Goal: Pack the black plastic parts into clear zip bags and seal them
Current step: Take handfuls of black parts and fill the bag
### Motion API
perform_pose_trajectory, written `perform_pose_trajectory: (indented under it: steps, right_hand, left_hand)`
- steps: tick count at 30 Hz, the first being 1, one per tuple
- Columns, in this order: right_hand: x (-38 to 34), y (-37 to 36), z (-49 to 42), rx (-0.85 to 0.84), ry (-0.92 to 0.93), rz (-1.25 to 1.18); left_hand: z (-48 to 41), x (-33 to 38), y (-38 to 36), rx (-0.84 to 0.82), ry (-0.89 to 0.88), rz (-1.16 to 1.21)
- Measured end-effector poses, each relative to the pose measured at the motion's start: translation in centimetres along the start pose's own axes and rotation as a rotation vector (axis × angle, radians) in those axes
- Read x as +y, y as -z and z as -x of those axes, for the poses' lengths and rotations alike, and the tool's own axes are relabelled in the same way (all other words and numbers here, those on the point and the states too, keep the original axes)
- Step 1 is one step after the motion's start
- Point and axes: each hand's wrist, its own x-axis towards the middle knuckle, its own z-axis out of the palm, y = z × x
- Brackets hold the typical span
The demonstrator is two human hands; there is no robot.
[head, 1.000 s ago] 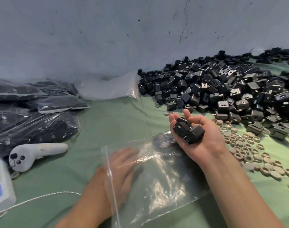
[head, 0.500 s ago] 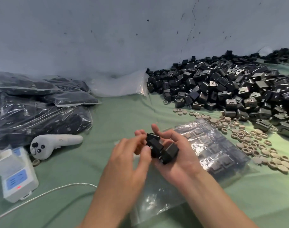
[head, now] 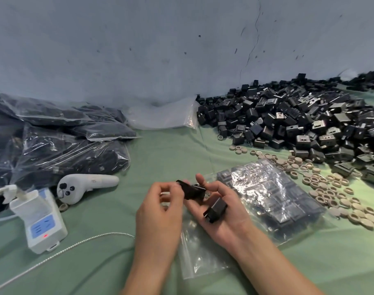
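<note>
My right hand [head: 222,218] lies palm up over a clear zip bag [head: 269,201] partly filled with black plastic parts. One black part [head: 214,209] rests on its palm. My left hand [head: 160,211] pinches another black part [head: 191,190] at the right hand's fingertips. The bag lies flat on the green cloth [head: 160,158], its mouth end toward me under my hands. A large heap of loose black parts [head: 298,122] fills the back right.
Filled, sealed bags [head: 54,141] pile at the left, with an empty clear bag [head: 162,118] against the wall. A white controller [head: 83,186], a white device with a red light [head: 41,220] and a cable [head: 75,245] lie front left. Beige rings [head: 330,188] are scattered to the right.
My left hand left the bag, came up to the right hand and took one black part from it. The right hand's fingers opened. The view shifted left.
</note>
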Motion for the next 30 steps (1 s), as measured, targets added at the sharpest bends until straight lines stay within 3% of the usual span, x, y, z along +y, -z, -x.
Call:
perform_pose_trajectory:
  steps: [4, 7, 11, 16, 22, 27, 30]
  right_hand:
    - [0.1, -0.2, 0.2, 0.019, -0.007, 0.044]
    - [-0.1, -0.3, 0.4, 0.035, -0.019, 0.056]
    - [-0.6, -0.8, 0.9, -0.046, -0.097, 0.112]
    - [-0.9, -1.4, 1.3, -0.053, -0.099, 0.211]
    - [-1.1, -1.9, 1.3, -0.084, -0.104, 0.257]
    - [-2.9, -2.3, 1.5, -0.078, -0.007, 0.242]
    - [-4.3, -2.5, 1.6, -0.072, 0.073, 0.222]
  left_hand:
    - [0.2, -0.7, 2.2, 0.059, 0.288, 0.355]
    - [0.4, -1.7, 3.8, 0.090, 0.390, 0.244]
    - [1.0, -2.6, 4.7, -0.023, 0.211, -0.260]
    - [1.4, -1.9, 3.2, -0.201, 0.031, -0.468]
    - [0.8, -1.3, 2.0, -0.270, 0.039, -0.257]
    - [1.1, -1.3, 4.0, -0.664, -0.008, -0.249]
    - [1.2, -1.4, 5.0, -0.813, -0.072, -0.332]
